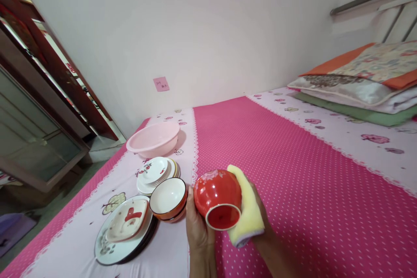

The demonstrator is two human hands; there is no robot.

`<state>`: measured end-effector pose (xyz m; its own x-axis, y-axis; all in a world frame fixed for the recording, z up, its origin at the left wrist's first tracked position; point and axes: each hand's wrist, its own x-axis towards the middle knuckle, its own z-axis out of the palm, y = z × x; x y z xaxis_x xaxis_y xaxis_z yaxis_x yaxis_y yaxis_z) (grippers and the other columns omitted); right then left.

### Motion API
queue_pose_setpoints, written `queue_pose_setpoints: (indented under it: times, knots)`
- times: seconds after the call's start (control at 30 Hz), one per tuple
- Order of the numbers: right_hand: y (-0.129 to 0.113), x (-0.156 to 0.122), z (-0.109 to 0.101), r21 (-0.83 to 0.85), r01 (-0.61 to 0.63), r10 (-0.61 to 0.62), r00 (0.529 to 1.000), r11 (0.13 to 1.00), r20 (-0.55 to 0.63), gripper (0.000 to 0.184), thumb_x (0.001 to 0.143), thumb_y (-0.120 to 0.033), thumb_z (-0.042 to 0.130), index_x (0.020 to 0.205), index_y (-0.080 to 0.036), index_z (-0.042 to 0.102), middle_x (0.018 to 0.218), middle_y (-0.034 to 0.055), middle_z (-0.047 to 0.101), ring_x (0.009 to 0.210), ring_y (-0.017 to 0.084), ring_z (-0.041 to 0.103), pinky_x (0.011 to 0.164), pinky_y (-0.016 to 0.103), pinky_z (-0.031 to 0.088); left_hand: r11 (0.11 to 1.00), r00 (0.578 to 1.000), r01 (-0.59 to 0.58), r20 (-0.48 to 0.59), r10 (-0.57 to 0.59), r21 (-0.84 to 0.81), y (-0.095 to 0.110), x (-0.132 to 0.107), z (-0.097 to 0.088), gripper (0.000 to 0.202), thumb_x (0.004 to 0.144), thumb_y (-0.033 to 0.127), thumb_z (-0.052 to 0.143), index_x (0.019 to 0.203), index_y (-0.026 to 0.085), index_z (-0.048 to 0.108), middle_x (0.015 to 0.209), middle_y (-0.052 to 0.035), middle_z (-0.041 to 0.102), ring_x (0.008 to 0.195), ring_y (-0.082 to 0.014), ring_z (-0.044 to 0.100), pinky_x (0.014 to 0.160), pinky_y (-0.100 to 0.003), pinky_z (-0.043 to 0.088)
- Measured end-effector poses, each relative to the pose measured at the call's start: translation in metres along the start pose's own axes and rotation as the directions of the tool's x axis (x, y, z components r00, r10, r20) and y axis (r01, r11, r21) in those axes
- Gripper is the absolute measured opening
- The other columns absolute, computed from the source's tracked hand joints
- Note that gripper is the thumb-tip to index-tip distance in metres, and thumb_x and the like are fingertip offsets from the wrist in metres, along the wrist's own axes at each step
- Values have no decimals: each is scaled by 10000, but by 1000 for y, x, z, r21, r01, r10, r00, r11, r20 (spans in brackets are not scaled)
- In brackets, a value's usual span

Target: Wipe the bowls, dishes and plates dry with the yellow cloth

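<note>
A glossy red bowl (217, 191) with a pale flower pattern is tipped on its side, its foot ring facing me. My left hand (199, 226) grips its left side, the thumb up along the wall. Over the bowl's right side lies a yellow cloth (246, 208), pressed there by my right hand (259, 208), whose fingers are mostly hidden behind it. Just left of my left hand stand stacked orange bowls (168, 197) with white insides. Beside them a squarish dish (127, 221) with a red figure rests on a stack of large plates (106, 249).
Behind the bowls is a stack of small white plates (154, 171), and farther back a pink basin (154, 137). Everything stands on a bed with a pink dotted sheet (247, 139). Folded bedding (358, 82) lies at the far right, against the white wall (221, 30).
</note>
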<state>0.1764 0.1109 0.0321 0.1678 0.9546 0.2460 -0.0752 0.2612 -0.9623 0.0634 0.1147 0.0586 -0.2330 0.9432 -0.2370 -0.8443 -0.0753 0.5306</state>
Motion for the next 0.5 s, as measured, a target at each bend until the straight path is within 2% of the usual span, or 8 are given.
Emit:
queue_pose_setpoints:
  times: [0.1,0.17,0.23,0.3,0.37,0.43,0.5]
  knots:
    - [-7,4,-18,-80,-12,9,999,997,-35,582,817,-574,704,1320,-282,663,1143,88,739,1108,343,698,898,433,596,946,974,-194,169,153,258,9,2,-6,225,869,413,747,833,191,761,778,6,728,741,-156,666,755,-252,539]
    - [-13,10,-30,-91,-31,30,999,995,-13,461,915,-599,563,1203,-275,718,1032,87,749,971,299,721,796,398,606,810,927,-351,293,232,469,18,1,-7,322,886,499,718,835,184,761,772,-4,709,744,-164,635,733,-252,504]
    - [-18,16,-37,-89,-56,62,996,994,58,453,952,-617,497,1055,-257,751,880,72,734,806,258,703,687,357,586,646,900,-424,375,223,635,25,-2,-5,425,920,578,653,853,175,769,758,-22,700,740,-180,622,702,-264,471]
    - [-20,19,-40,-93,-74,89,981,993,170,437,950,-606,534,935,-225,747,778,48,700,700,219,654,625,319,549,531,893,-434,425,147,728,26,-5,-2,496,933,630,607,789,176,746,660,-9,637,644,-168,557,613,-267,406]
    - [-19,21,-40,-99,-82,105,961,992,257,395,932,-567,604,875,-195,725,749,32,681,668,192,620,607,295,520,475,898,-408,437,53,780,22,-6,-1,553,919,669,603,653,188,664,567,14,539,549,-143,449,534,-272,314]
    - [-19,20,-38,-110,-91,120,949,990,293,369,927,-536,631,865,-182,716,766,30,684,683,187,622,612,288,511,472,918,-361,396,26,804,13,-5,-3,593,870,689,658,540,208,548,516,27,469,508,-129,374,499,-279,250]
    - [-22,19,-36,-139,-77,114,951,987,287,364,924,-539,637,871,-190,727,782,35,691,713,199,638,623,290,516,536,950,-286,308,50,795,6,-2,-7,617,814,685,726,493,225,469,478,40,424,484,-120,336,479,-281,223]
